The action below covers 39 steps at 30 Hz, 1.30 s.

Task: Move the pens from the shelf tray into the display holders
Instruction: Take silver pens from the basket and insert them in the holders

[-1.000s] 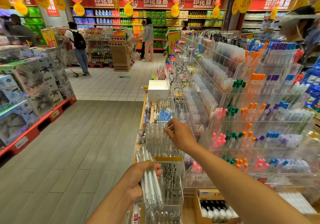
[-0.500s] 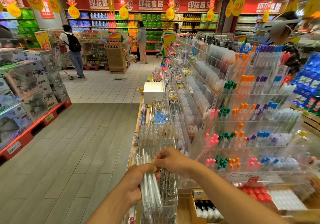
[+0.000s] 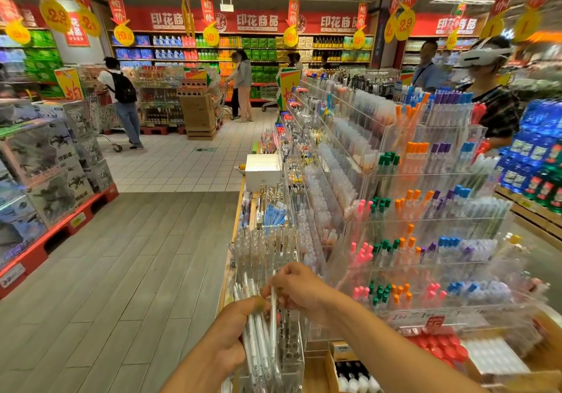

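Observation:
My left hand [image 3: 234, 332] grips a bundle of clear white pens [image 3: 258, 338], held upright at the near end of the stationery stand. My right hand [image 3: 299, 289] pinches the top of one pen [image 3: 273, 316] in that bundle. Just behind and below the hands stands a clear acrylic display holder [image 3: 289, 350] with rows of pen slots, and a further holder [image 3: 267, 249] beyond it is packed with clear pens. The shelf tray itself is not visible.
Tiered acrylic racks [image 3: 425, 225] of coloured-cap pens fill the right. A cardboard box of bottles [image 3: 349, 371] sits low by my right forearm. A white box [image 3: 263, 170] rests farther along the shelf. The aisle floor [image 3: 121, 271] lies left; shoppers stand far off.
My right hand drew back from the far holder to the bundle in my left hand and now pinches one pen. The left hand stayed holding the bundle.

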{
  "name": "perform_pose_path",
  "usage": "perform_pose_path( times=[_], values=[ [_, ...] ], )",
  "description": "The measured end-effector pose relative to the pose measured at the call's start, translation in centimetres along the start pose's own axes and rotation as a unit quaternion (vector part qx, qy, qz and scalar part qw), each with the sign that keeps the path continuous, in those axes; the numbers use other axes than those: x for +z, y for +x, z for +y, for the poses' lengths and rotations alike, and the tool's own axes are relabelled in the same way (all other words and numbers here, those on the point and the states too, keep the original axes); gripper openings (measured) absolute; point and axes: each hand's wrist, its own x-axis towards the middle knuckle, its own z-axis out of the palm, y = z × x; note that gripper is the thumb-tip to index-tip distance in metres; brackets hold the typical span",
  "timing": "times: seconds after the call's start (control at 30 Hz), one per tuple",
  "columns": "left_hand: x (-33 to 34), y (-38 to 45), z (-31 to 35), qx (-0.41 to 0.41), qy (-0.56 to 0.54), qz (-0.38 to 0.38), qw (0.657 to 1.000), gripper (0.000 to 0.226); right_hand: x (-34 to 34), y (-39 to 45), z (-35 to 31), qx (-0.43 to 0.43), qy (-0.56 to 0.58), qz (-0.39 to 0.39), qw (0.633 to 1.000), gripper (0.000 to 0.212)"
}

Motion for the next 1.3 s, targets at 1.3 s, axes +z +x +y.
perform_pose_path(
  times=[1.3],
  values=[
    [-1.2, 0.5, 0.9, -0.013, -0.026, 0.017, 0.999, 0.008, -1.8, 5.1, -1.7, -0.105, -0.420, 0.180, 0.883, 0.025]
  ],
)
